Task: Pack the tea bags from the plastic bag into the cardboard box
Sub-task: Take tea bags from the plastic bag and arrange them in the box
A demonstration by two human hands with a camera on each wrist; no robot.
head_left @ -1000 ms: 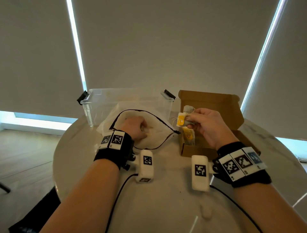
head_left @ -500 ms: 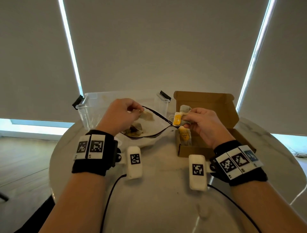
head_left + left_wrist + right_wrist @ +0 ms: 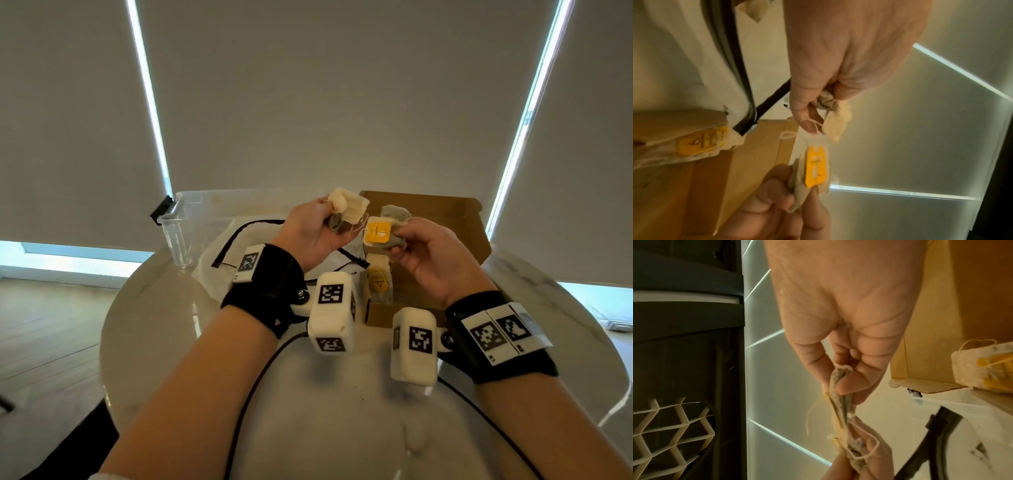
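Note:
My left hand (image 3: 317,228) is raised above the plastic bag (image 3: 219,267) and grips a crumpled pale tea bag (image 3: 347,207) between thumb and fingers; the same tea bag (image 3: 835,120) shows in the left wrist view. My right hand (image 3: 416,245) pinches another tea bag with a yellow tag (image 3: 378,232) over the open cardboard box (image 3: 452,222). The two held tea bags almost touch, and a thin string runs between them. More tea bags (image 3: 378,279) with yellow tags stand inside the box at its left end.
A clear plastic bin (image 3: 191,222) stands behind the plastic bag at the back left of the round marble table (image 3: 342,411). The box lid stands upright at the back. Black cables run from the wrist cameras over the table.
My left hand came out of the plastic bag with a tea bag and rose to the right, up beside my right hand. The right hand stayed over the box with its tea bag.

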